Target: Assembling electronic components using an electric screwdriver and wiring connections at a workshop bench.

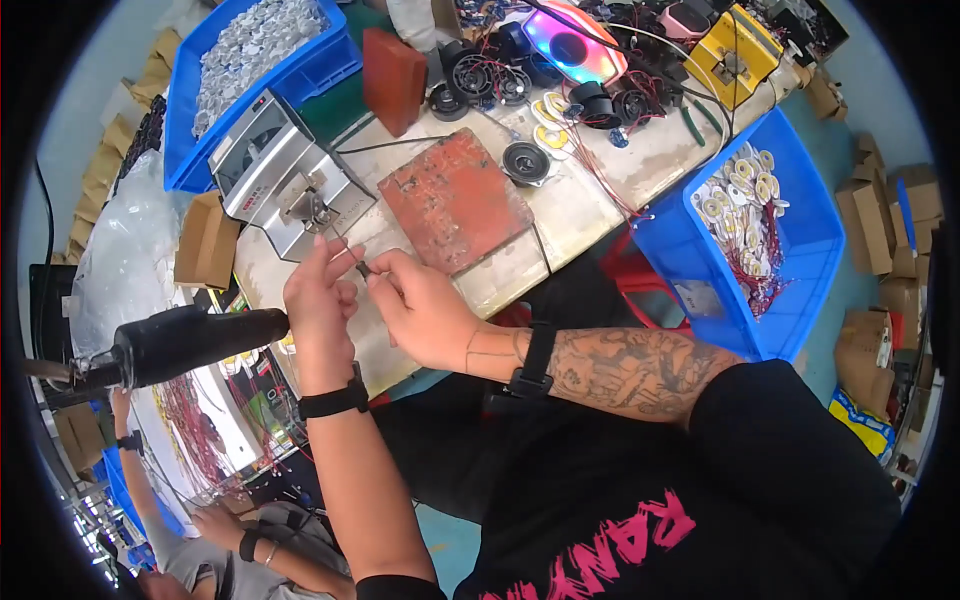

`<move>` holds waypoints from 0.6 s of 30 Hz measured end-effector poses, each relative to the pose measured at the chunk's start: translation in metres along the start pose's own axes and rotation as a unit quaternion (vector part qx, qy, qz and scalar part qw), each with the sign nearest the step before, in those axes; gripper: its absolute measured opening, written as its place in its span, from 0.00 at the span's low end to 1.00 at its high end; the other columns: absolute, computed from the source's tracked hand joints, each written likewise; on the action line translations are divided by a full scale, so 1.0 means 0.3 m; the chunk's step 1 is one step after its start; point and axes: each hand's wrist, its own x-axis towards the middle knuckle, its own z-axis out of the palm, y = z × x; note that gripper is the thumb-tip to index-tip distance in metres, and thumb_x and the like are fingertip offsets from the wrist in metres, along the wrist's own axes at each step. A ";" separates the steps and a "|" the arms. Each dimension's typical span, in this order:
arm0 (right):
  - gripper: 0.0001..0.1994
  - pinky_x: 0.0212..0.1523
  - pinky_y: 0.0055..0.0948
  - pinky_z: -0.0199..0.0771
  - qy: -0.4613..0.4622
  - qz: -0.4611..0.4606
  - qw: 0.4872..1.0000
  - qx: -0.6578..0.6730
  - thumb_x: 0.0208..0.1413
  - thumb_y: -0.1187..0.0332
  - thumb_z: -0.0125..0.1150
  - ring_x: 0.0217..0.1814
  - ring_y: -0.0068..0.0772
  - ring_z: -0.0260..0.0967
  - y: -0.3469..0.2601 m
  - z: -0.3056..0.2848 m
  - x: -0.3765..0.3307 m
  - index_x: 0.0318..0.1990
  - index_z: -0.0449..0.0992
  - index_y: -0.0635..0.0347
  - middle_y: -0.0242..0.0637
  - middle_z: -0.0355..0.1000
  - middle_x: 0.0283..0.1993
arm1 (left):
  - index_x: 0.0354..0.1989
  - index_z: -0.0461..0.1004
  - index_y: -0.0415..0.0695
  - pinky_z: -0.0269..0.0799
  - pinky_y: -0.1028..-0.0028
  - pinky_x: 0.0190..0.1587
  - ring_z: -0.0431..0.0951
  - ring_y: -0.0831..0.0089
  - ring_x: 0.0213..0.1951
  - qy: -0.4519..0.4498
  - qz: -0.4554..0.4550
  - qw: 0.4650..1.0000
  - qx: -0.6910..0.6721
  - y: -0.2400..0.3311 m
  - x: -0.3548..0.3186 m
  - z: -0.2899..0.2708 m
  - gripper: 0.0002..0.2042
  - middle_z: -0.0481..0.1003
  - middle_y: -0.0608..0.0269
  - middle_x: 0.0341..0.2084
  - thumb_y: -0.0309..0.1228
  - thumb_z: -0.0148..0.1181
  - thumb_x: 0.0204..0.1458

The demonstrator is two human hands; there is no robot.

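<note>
My left hand (pixel 322 290) is in front of a silver bench machine (pixel 295 190) with a metal mechanism on its front. Its fingers are pinched together close to that mechanism, and what is between them is too small to tell. To its right, my right hand (pixel 425 310) is closed, with thumb and forefinger gripping a thin rod with a dark end (pixel 363 268). The rod slants up toward the machine's front and is too small to name surely. Both hands are above the table's near edge, left of a worn red square plate (pixel 455 200).
Speakers (pixel 525 162), wires and a lit colourful device (pixel 572 45) crowd the back. Blue bins (pixel 665 240) of small parts flank the table. A black padded handle (pixel 200 345) juts in from the left. Lower left, another person's arms (pixel 270 560) reach toward wires.
</note>
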 end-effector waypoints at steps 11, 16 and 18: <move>0.11 0.23 0.31 0.71 -0.019 0.006 1.000 0.022 0.70 0.68 0.49 0.19 0.26 0.72 -0.063 -0.022 0.030 0.51 0.71 0.69 0.36 0.74 0.24 | 0.52 0.76 0.34 0.52 0.81 0.20 0.60 0.86 0.17 -0.052 0.047 0.989 -0.131 -0.029 0.052 0.015 0.14 0.79 0.61 0.31 0.31 0.58 0.65; 0.11 0.22 0.30 0.70 -0.032 0.023 0.998 0.039 0.70 0.69 0.49 0.19 0.24 0.71 -0.079 -0.025 0.034 0.51 0.71 0.68 0.35 0.73 0.25 | 0.52 0.77 0.34 0.52 0.82 0.19 0.60 0.86 0.17 -0.032 0.048 0.987 -0.149 -0.025 0.047 0.019 0.13 0.78 0.61 0.31 0.30 0.58 0.65; 0.11 0.22 0.29 0.70 -0.027 0.010 0.998 0.053 0.71 0.69 0.48 0.19 0.24 0.71 -0.071 -0.019 0.030 0.51 0.71 0.68 0.35 0.73 0.25 | 0.51 0.77 0.34 0.52 0.82 0.19 0.60 0.86 0.16 -0.043 0.051 0.987 -0.145 -0.026 0.054 0.017 0.12 0.78 0.61 0.31 0.30 0.58 0.65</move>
